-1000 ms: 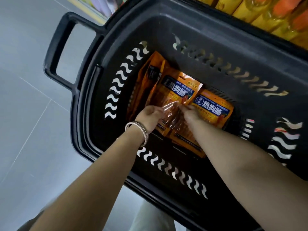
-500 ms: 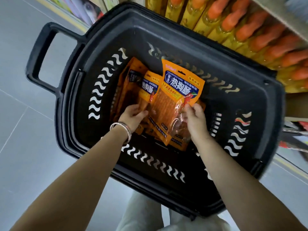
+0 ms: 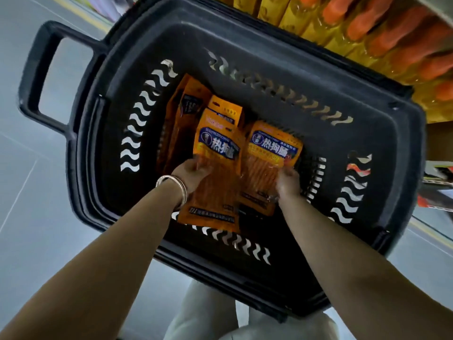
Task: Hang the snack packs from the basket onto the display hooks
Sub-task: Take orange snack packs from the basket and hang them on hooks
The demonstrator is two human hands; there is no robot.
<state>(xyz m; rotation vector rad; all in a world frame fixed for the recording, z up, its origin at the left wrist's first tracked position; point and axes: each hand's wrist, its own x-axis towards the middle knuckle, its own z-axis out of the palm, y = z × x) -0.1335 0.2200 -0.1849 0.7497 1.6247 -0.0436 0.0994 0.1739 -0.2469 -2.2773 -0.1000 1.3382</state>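
Orange snack packs [image 3: 183,123] with blue labels lie in the black basket [image 3: 245,42]. The left hand [image 3: 193,173] pinches the front pack [image 3: 215,192]; the right hand [image 3: 289,182] grips the second pack [image 3: 267,153] just beside it. The basket stands on a grey tiled floor [image 3: 36,229], with orange-capped bottles [image 3: 392,33] behind it.

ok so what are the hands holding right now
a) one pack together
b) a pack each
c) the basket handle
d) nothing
b: the left hand grips the left pack and the right hand grips the right pack, both inside the basket.
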